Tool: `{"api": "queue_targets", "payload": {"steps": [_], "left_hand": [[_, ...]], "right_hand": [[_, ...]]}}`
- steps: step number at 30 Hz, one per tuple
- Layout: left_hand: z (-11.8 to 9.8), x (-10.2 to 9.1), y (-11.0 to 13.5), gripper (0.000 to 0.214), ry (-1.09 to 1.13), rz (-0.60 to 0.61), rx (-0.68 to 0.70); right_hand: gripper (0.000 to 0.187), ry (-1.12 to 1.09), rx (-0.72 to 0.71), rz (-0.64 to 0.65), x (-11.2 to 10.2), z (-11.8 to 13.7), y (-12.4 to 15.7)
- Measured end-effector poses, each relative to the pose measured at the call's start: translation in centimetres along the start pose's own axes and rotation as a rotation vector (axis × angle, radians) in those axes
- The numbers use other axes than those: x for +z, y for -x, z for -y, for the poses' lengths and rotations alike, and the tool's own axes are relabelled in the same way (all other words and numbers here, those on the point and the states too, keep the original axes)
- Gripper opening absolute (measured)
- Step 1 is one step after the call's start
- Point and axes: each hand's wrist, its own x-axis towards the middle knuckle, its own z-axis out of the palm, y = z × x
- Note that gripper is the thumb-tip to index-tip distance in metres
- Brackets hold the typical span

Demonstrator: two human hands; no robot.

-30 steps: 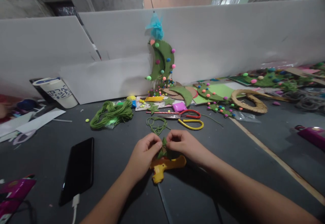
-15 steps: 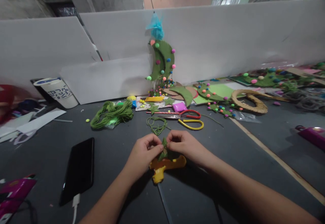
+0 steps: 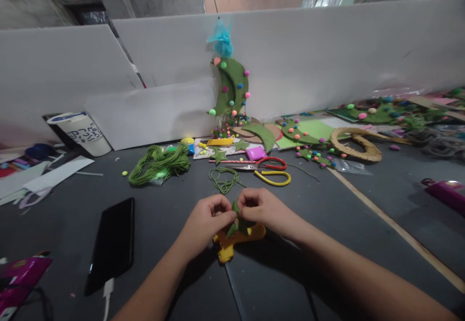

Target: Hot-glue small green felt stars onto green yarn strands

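Between my two hands is a small green felt star (image 3: 234, 226), with a bit of brown showing at its middle. My left hand (image 3: 208, 221) pinches its left side between thumb and fingers. From the other side, my right hand (image 3: 262, 209) grips it in the same way. Right below the star lies a yellow glue gun (image 3: 227, 249), partly covered by the star and my hands. Just beyond my fingers rest a loose tangle of green cord (image 3: 224, 180) and scissors (image 3: 272, 177) with one red and one yellow handle.
A green yarn skein (image 3: 160, 165) lies at the back left. On the left are a black phone (image 3: 111, 243) on a white cable and a white cup (image 3: 85, 134). A green moon ornament (image 3: 238, 81) with pompoms hangs before the white board (image 3: 308, 59). A straw ring (image 3: 337, 141) lies at right.
My hands and the star have shifted very slightly, and the star is tilted a little differently. Both hands keep their pinch on it. The view has moved slightly.
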Motion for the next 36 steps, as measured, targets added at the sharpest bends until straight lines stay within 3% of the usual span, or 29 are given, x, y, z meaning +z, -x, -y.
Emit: {"api": "queue_targets", "payload": {"steps": [6,11,18,24,26,36], "left_hand": [[0.09,-0.35,-0.09,0.013,0.021,-0.093,0.025],[-0.05,-0.42,0.09,0.013,0.022,-0.104,0.048],[0.02,-0.10,0.04,0.013,0.038,-0.023,0.077],[-0.07,-0.10,-0.08,0.005,-0.115,-0.110,0.121],[-0.08,-0.13,-0.04,0.004,-0.126,-0.109,0.108],[-0.03,-0.27,0.03,0.004,-0.147,-0.080,0.104]], "right_hand": [[0.018,-0.046,0.013,-0.023,-0.54,1.09,0.32],[0.009,0.008,-0.036,-0.040,-0.50,0.56,0.04],[0.007,0.115,-0.082,-0.035,-0.29,0.42,0.19],[0.013,0.391,-0.280,-0.227,-0.12,0.77,0.49],[0.009,0.444,-0.323,-0.232,-0.13,0.82,0.60],[0.008,0.501,-0.336,-0.212,-0.07,0.68,0.65]]}}
